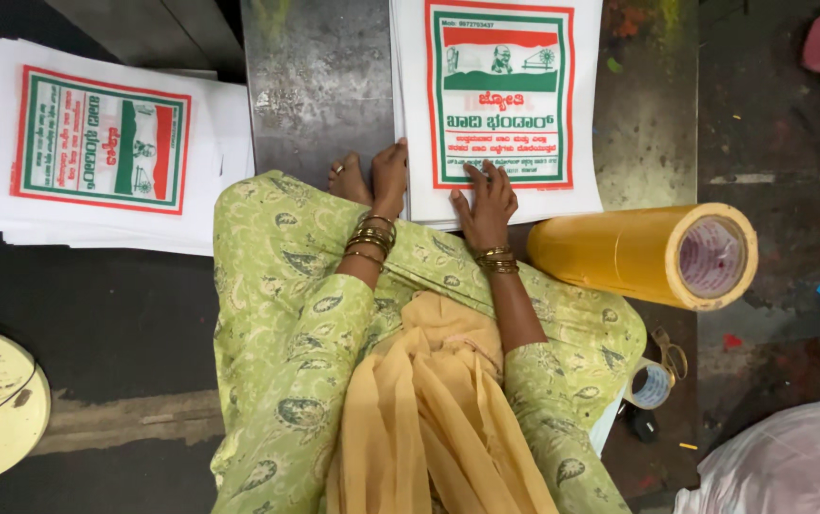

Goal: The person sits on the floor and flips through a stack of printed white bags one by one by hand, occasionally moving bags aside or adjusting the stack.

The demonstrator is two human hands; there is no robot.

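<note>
Here the right hand lies flat, fingers spread, pinning the stack of printed bags, while the left hand pinches that stack's near-left edge; a yellow roll lies just beside the stack.

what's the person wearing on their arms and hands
Both arms wear short light green sleeves with a darker leaf-shaped print, ending above the elbow. The left hand and right hand are bare; each wrist carries a stack of thin gold-coloured bangles. No rings are clearly visible on the fingers.
</note>
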